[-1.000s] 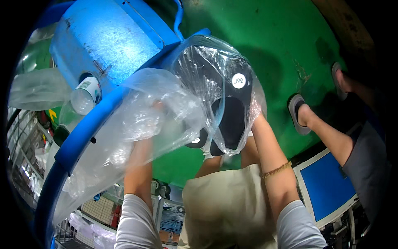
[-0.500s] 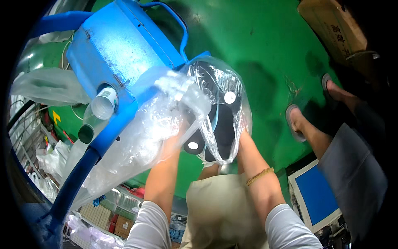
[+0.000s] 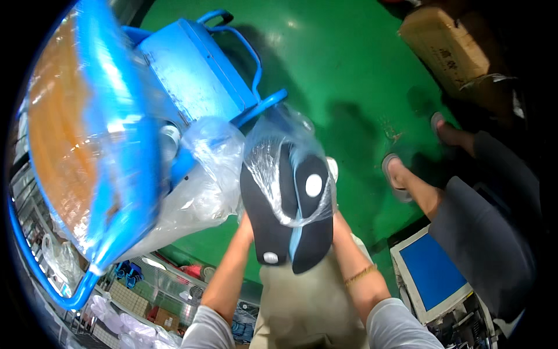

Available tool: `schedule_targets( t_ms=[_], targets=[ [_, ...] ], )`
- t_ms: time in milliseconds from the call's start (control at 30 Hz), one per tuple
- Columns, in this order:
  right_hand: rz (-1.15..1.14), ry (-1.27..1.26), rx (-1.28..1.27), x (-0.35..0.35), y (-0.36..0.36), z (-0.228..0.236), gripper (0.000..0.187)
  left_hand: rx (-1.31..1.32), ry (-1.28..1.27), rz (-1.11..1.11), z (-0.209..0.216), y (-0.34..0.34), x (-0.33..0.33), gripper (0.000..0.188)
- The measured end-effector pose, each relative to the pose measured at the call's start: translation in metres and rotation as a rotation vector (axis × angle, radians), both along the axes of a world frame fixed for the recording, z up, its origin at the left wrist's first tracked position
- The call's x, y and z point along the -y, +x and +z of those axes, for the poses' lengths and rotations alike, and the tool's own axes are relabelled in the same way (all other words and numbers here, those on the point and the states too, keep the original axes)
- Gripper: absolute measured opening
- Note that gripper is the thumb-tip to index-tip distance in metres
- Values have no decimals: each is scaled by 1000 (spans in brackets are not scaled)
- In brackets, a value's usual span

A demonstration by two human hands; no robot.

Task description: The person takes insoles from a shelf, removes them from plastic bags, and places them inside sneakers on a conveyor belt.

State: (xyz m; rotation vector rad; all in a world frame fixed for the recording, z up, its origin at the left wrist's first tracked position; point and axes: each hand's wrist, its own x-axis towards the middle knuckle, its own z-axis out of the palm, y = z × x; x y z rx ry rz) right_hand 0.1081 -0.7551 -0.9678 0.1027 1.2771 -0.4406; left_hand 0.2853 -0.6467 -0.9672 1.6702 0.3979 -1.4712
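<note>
Since a second ago, both hands have come down and toward the body, and the pair of black insoles (image 3: 288,215) now hangs lower in view, its heels out of the clear plastic bag (image 3: 279,157) that sat farther down over them before. Two insoles are in the pair, each with one round pale sticker. Left hand (image 3: 247,224) grips the pair from the left edge and right hand (image 3: 336,220) from the right, though the fingers of both are mostly hidden behind the insoles.

Green painted floor (image 3: 349,75) fills the upper middle, glossy and open between the blue metal cart (image 3: 197,75) at upper left and one brown cardboard box (image 3: 447,46) at upper right. A big blue-rimmed reel (image 3: 110,151), wrapped in film, crowds the left side, with loose clear plastic sheeting (image 3: 197,186) bunched just beside the left hand. Another person's two sandalled feet (image 3: 401,174) stand on the floor at right, near one blue screen (image 3: 433,273). Wire shelving (image 3: 157,285) lies below left.
</note>
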Motion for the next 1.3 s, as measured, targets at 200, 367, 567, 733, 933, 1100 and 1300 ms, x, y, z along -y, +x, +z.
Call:
schedule_targets(
  t_ms=[200,367,567,733,933,1100,1300],
  targets=[
    [122,-55,18,-49,-12,169,54,-193,3,188,146,-43,-81,42],
    [221,-192,61,-21,-16,284,53,14,-210,-200,295,-16,-10,43],
    [297,-582,117,129,10,443,52,237,-633,-113,456,15,136,50],
    [295,-734,99,250,11,512,51,402,-789,-159,498,13,260,51],
    [305,-792,125,404,5,552,51,387,-820,-191,538,-6,425,53],
    [287,-831,105,518,-11,590,50,316,-864,-240,568,-22,559,54],
    [279,-938,76,635,0,627,49,233,-903,-313,582,0,676,56]
  ],
)
